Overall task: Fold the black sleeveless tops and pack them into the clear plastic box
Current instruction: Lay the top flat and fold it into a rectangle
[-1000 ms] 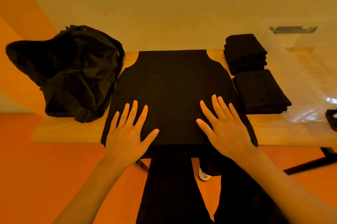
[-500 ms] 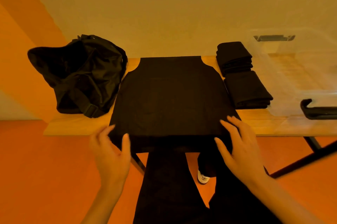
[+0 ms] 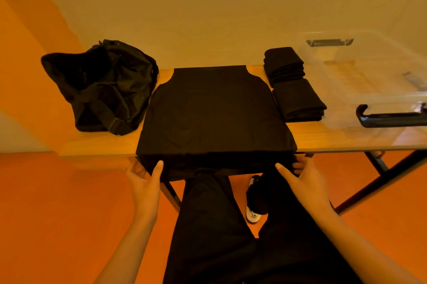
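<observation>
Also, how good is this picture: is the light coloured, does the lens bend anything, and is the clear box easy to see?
Head view: a strong orange-yellow cast lies over everything; the wide lens stretches the scene toward the corners; the black top is so dark that little cloth detail shows; the clear plastic box almost melts into the wall, marked mainly by its black handle.

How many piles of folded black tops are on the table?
2. The far pile and the near pile lie one behind the other, right of the spread top, beside the clear box. The bag may hide more.
</observation>
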`<state>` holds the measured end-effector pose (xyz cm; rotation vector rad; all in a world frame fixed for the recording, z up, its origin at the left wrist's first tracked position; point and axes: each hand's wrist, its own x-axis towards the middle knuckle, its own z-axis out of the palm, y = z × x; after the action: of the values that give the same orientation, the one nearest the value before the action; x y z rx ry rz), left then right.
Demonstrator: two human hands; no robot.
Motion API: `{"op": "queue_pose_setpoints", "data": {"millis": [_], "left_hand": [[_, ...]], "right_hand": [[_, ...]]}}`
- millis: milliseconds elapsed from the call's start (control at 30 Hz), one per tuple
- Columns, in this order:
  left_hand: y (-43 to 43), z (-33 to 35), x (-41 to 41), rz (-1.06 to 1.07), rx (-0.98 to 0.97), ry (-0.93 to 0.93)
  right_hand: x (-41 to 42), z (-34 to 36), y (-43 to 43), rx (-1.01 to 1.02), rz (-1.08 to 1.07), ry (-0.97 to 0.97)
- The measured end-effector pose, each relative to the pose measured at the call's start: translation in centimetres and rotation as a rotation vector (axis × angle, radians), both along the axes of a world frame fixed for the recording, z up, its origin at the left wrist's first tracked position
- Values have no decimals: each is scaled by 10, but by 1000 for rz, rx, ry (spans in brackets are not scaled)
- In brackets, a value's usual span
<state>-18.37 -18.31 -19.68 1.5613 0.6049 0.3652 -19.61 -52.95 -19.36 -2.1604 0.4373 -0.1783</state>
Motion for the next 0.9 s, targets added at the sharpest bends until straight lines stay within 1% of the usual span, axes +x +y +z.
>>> {"op": "queue_pose_setpoints", "data": {"millis": [67,133,167,267,333,400,533,600,767,833,900], "left_hand": [[5,-1,-1,0,-115,37],[11,-1,-5,-82,-140,45],[13,-1,-8,-130,-126,50],[22,3,-17,-263,-59,94],[27,2,-26,-326,40,130],[33,3,-34,-351,101,147],[46,14,-47,-343,110,134],[51,20,-53,-303,111,84],[60,38,-62,-253,84,-53],[61,49,-65,-304,70,-96],[61,61,-69,-363,65,-132]], "right_hand": [[6,1,0,189,-11,1],[7,1,2,332,-41,21],[5,1,3,367,-45,39],[-4,7,1,393,-41,93],[-11,13,-2,402,-29,101],[-19,20,-4,403,-25,98],[-31,34,-2,448,-73,61],[-36,40,-5,472,-74,71],[-44,63,-16,690,-89,205],[-49,73,-18,699,-64,197],[-54,85,-21,652,-21,168]]}}
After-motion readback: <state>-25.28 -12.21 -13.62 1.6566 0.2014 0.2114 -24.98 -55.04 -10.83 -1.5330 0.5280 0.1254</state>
